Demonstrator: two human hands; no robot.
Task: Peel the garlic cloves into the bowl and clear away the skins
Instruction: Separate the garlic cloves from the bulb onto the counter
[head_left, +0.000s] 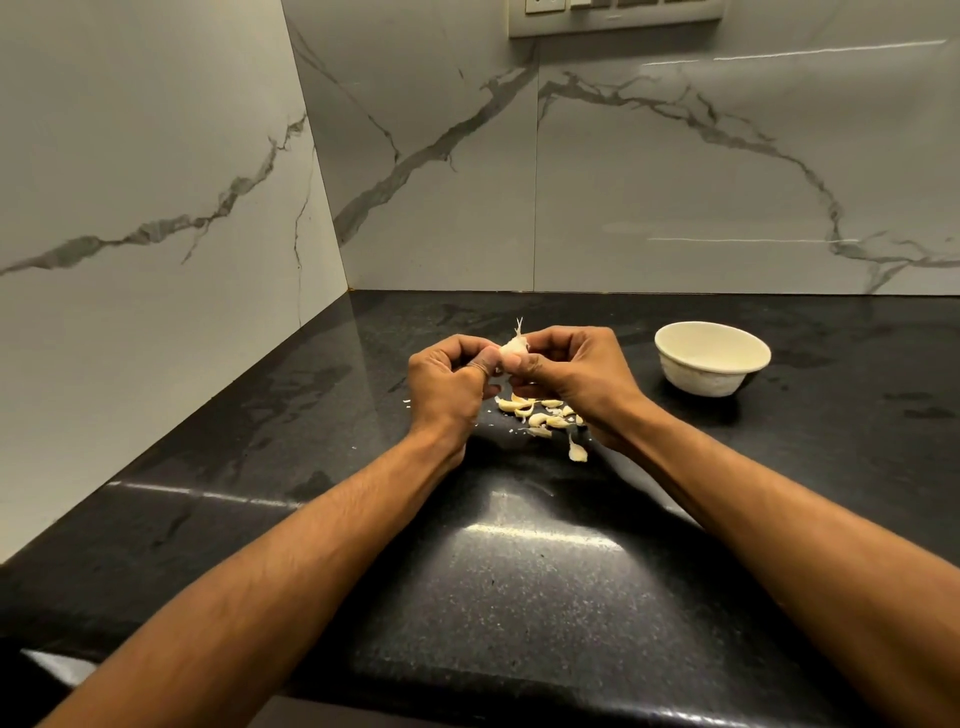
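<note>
Pinching garlic clove between left hand and right hand above skins, mid-table; bowl right, seemingly empty.

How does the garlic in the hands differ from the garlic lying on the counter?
The held garlic is white, papery skin sticking up, pinched between left hand and right hand; the loose garlic pieces look yellower. The held garlic is raised above the counter; the loose pieces lie scattered on it. Neither is in the bowl.

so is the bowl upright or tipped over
Upright: the bowl sits on its base on the counter, rim facing up. No cloves show inside.
</note>
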